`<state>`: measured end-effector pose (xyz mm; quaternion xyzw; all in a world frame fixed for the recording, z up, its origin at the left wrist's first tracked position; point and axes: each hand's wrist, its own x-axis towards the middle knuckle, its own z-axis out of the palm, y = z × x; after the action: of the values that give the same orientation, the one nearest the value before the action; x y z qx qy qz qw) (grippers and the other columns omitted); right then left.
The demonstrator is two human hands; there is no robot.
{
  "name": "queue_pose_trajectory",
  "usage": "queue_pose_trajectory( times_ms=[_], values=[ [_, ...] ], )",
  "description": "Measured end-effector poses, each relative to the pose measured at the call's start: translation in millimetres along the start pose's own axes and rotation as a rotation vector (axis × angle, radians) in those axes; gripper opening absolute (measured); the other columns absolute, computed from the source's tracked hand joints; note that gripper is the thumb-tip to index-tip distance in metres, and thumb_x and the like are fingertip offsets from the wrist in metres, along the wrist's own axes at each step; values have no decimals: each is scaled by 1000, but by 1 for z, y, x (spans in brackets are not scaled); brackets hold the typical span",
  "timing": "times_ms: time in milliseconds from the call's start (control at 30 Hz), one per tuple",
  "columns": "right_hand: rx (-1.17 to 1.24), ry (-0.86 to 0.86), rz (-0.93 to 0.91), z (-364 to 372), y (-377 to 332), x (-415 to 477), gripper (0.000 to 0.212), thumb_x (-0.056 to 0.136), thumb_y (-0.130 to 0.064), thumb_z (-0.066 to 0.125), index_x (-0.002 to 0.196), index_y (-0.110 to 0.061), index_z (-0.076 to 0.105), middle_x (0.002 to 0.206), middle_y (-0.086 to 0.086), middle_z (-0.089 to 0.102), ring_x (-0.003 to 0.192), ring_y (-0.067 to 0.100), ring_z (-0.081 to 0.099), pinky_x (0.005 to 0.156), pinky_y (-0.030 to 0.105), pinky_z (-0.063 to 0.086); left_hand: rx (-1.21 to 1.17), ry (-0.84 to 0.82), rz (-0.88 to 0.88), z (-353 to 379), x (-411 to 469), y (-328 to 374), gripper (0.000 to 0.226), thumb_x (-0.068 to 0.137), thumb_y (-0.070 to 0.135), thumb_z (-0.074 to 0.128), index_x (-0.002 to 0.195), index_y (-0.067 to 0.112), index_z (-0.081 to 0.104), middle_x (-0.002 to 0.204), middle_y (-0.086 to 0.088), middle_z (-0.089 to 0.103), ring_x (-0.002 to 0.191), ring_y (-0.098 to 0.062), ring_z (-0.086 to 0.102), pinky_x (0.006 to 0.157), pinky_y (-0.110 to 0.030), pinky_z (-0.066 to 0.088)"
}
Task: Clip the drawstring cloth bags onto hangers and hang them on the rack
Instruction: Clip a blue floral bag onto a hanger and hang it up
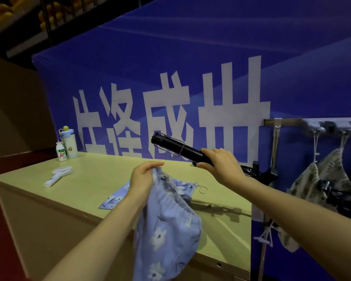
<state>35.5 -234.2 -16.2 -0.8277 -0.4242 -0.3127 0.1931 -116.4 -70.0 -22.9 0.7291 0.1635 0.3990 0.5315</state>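
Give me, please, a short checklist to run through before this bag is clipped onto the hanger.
1. Left hand grips the blue floral bag at its gathered top: ok.
2. Right hand holds the black clip hanger: ok.
3. Hanger's clip open: cannot tell.
4. Bag edge touching the hanger: not ok, they are apart.
5. Bare rack rail beside the leaf-print bags: ok.

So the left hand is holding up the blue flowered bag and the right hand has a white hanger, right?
Not quite. The hanger in the right hand is black, not white, as the head view shows. The rest holds: the left hand is holding up the blue flowered bag.
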Motion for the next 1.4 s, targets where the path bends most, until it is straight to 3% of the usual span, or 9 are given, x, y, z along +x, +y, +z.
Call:
queue_pose_trajectory(
  times_ms=[267,367,567,867,967,1067,1167,1300,1400],
  values=[
    [-65,-78,-229,-16,7,-17,53,91,-49,46,138,-24,42,109,2,61,96,18,51,78,25,32,-3,70,-143,-64,12,-3,32,95,-1,46,125,0,57,132,-16,56,107,-26,56,92,-35,47],
    [-167,-116,-364,-16,-5,-18,54,91,-48,48,139,-25,42,112,3,61,102,21,53,85,30,38,39,40,-114,-68,11,2,33,95,0,48,126,2,58,130,-16,57,103,-24,56,86,-32,47],
    [-352,-127,-606,-14,-44,-9,52,74,-42,73,120,-22,61,85,2,67,80,24,61,73,35,47,163,-51,-32,-58,5,16,33,94,-3,46,124,0,59,126,-13,60,108,-23,57,94,-34,46],
    [-403,165,-858,-38,-80,-6,37,78,-27,70,115,-22,64,81,-1,67,79,22,60,85,35,47,208,60,-96,-63,9,12,37,89,-13,44,120,-2,61,117,-14,62,100,-21,55,86,-28,43],
    [-413,233,-907,-39,-92,-9,22,81,-20,64,102,-25,69,75,-6,66,75,18,60,86,32,46,87,-36,-127,-53,1,20,30,90,-10,46,113,0,63,90,-6,64,79,-18,62,65,-15,53],
    [-376,255,-989,-34,-110,-8,25,83,-14,49,89,-24,71,77,-7,68,79,19,62,88,34,37,67,-262,-126,-40,-4,30,27,96,-1,38,94,9,62,75,-3,56,63,-12,57,52,-17,52],
    [-362,147,-1097,-25,-131,-12,7,70,-16,71,74,-22,71,72,-4,67,77,22,61,83,35,35,6,-227,-78,-33,-3,39,33,95,-1,40,106,19,64,85,-1,60,73,-15,56,63,-24,50],
    [-403,-156,-1234,-13,-149,-21,8,64,-13,75,71,-15,72,74,0,71,83,25,63,88,40,46,-30,-171,-62,-38,0,43,34,95,-1,44,112,18,66,111,-15,65,91,-29,64,82,-34,55],
    [-395,-214,-1284,-6,-149,-19,10,61,-13,77,68,-16,71,71,-1,71,82,24,63,87,39,46,-143,-150,-105,-47,0,40,33,94,-5,43,120,6,59,115,-13,63,89,-18,63,84,-27,52]
  ],
)
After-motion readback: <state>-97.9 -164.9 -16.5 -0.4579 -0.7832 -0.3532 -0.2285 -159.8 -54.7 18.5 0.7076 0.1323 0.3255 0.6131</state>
